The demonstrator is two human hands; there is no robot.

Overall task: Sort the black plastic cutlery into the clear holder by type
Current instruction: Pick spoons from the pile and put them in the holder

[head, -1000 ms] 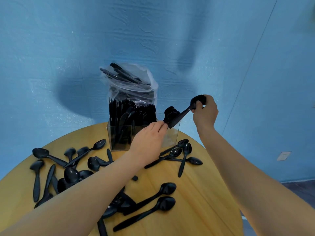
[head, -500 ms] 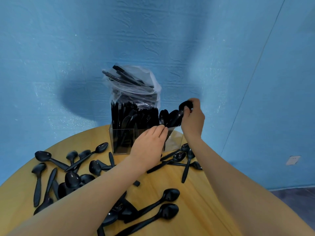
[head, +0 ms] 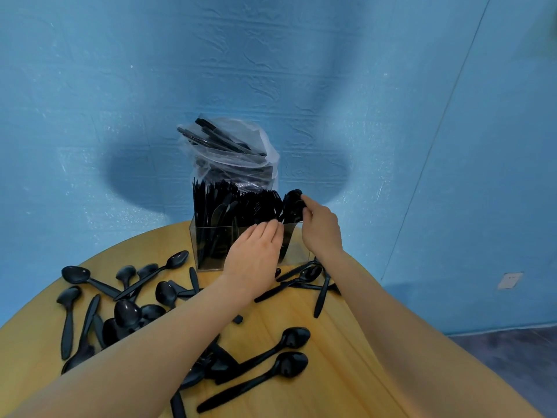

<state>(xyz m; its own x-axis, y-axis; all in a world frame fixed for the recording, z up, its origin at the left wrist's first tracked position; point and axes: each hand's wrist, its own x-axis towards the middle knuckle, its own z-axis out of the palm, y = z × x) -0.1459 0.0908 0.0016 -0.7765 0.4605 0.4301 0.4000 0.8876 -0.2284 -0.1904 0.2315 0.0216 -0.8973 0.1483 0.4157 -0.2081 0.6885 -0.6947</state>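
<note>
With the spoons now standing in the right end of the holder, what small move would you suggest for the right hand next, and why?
Probably let go and lift away. The right hand has its grip on the bowls of the spoons, whose handles already reach down inside the right compartment of the clear holder, while the left hand rests against its front wall. Many loose spoons lie on the wooden table to fetch.

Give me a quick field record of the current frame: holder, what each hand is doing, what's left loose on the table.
holder: clear plastic cutlery holder, upright at table's far edge, packed with black cutlery
left hand: left hand, fingers straight against holder front
right hand: right hand, pinching black plastic spoons at holder's right end
loose: many black spoons on round wooden table
behind holder: clear plastic bag of black cutlery
</note>
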